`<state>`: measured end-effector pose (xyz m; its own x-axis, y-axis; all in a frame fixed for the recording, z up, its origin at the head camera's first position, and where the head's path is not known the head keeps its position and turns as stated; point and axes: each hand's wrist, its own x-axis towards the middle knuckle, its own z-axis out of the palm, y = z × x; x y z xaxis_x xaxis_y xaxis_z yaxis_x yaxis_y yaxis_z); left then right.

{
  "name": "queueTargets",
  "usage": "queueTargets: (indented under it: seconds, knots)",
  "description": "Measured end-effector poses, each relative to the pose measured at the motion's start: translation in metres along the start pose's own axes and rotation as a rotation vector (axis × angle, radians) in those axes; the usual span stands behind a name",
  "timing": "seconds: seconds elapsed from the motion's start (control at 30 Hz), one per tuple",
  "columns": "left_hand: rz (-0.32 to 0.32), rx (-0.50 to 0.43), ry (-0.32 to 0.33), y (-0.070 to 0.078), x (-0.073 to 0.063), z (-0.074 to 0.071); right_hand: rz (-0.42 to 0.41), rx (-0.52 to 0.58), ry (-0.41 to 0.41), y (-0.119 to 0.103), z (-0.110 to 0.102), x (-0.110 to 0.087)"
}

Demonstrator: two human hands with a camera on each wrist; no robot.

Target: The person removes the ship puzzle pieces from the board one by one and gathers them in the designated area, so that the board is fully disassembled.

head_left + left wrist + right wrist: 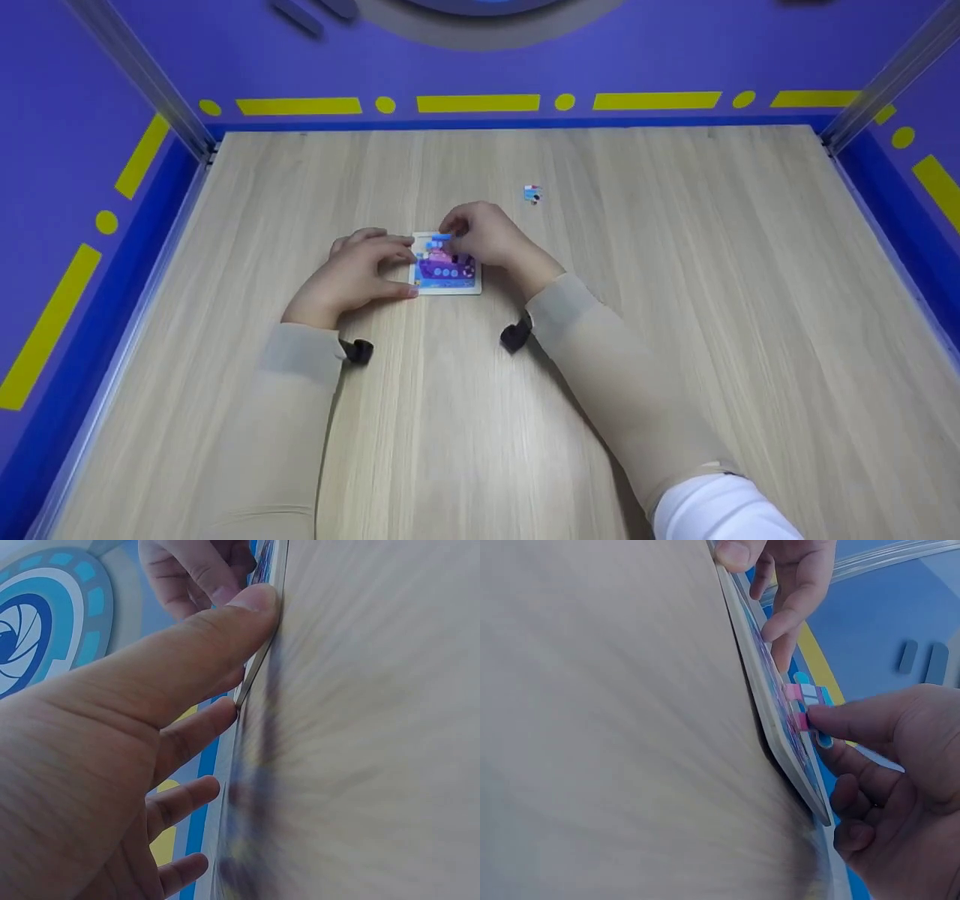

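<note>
A small square puzzle board with a pale frame lies on the table, showing a purple and pink ship on blue. My left hand rests at its left side, the thumb on the lower left corner and the fingers by the upper left edge. In the left wrist view that thumb touches the frame's edge while the other fingers are loosely extended. Over the board's upper right, my right hand pinches a puzzle piece with pink, white and blue parts. The piece is tilted up from the board; its lower edge is partly hidden.
Another small puzzle piece, blue with white and red, lies on the wooden table beyond the right hand. Blue-purple walls with yellow marks enclose the table's back and sides. Dark wrist cameras sit under both wrists.
</note>
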<state>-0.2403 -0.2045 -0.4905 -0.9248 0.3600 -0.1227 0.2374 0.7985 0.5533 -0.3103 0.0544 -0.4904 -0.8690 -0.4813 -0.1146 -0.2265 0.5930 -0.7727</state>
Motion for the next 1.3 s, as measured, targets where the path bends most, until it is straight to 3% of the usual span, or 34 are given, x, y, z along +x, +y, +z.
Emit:
queueTargets:
  seconds: [0.23, 0.43, 0.6, 0.77, 1.0, 1.3]
  knots:
    - [-0.002, -0.011, -0.001, 0.001, 0.000, -0.002, -0.019, 0.063, 0.000, -0.001, -0.004, -0.001]
    - [-0.005, -0.014, 0.002, -0.002, -0.001, 0.001, -0.020, 0.263, 0.011, -0.003, -0.009, -0.005]
    - [-0.015, -0.010, -0.001, -0.003, -0.001, 0.008, 0.032, 0.435, 0.019, 0.000, -0.021, -0.016]
    - [-0.019, -0.003, 0.003, -0.001, -0.001, 0.008, 0.099, 0.532, 0.043, 0.007, -0.043, -0.027]
    - [-0.003, -0.010, -0.002, 0.001, 0.000, 0.006, 0.081, 0.611, 0.158, 0.028, -0.084, -0.044]
    - [-0.027, -0.003, 0.001, 0.001, -0.001, 0.003, 0.055, 0.846, 0.345, 0.056, -0.115, -0.047]
